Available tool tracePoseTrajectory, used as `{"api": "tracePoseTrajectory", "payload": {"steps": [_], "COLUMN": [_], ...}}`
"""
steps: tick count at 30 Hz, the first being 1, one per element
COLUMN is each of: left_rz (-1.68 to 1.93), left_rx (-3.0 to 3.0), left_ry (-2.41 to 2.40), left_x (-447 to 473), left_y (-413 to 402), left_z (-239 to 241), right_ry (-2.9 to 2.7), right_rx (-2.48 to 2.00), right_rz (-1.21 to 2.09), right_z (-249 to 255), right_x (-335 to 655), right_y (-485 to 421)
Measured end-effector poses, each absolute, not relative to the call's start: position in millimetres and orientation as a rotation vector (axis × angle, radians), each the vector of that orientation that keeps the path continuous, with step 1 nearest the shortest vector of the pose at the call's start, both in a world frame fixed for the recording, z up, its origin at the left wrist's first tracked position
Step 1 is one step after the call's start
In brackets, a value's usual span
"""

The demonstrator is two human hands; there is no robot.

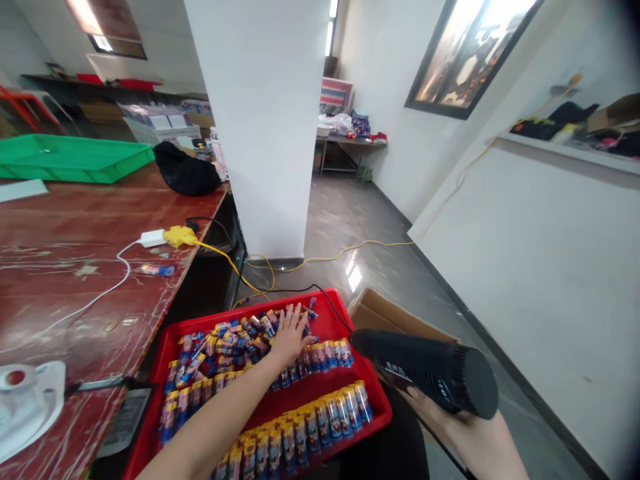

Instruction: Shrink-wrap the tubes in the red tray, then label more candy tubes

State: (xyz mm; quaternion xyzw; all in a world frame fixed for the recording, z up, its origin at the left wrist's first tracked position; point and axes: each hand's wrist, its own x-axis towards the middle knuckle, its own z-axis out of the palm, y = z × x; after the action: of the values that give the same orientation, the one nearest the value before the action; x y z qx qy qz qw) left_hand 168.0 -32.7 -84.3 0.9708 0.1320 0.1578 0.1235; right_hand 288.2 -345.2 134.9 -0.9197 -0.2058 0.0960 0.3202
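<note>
My left hand (290,337) reaches over a red tray (300,395), palm down with fingers spread, resting on small yellow-and-blue cylinders (235,343) that lie jumbled at its far side. Whether it touches one firmly is hidden beneath the palm. Upright cylinders (310,427) of the same kind, with clear wrapping, stand in tight rows along the tray's near side, and another row crosses its middle. My right hand (450,427) is closed round the handle of a black heat gun (420,370), whose nozzle points left over the tray's right edge.
A worn red table (100,293) on the left bears a yellow plug adapter (180,236), a single cylinder (157,270), a green tray (75,157) and a black bag (185,170). A cardboard box (385,313) sits behind the heat gun. Cords trail across the floor near a white pillar (265,133).
</note>
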Motion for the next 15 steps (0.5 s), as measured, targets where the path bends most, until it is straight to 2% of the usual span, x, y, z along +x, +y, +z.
{"api": "tracePoseTrajectory", "payload": {"steps": [6, 11, 15], "left_rz": [0.385, 0.409, 0.459], "left_rx": [2.866, 2.867, 2.844], "left_ry": [-0.009, 0.121, 0.265], "left_x": [165, 173, 202], "left_y": [-83, -90, -68], "left_z": [-89, -99, -91], "right_ry": [-0.371, -0.443, -0.498], "right_rx": [-2.455, -2.429, -2.445], "right_rz": [0.19, 0.25, 0.161], "right_z": [142, 137, 131], "right_x": [284, 283, 285], "right_y": [-353, -352, -345]}}
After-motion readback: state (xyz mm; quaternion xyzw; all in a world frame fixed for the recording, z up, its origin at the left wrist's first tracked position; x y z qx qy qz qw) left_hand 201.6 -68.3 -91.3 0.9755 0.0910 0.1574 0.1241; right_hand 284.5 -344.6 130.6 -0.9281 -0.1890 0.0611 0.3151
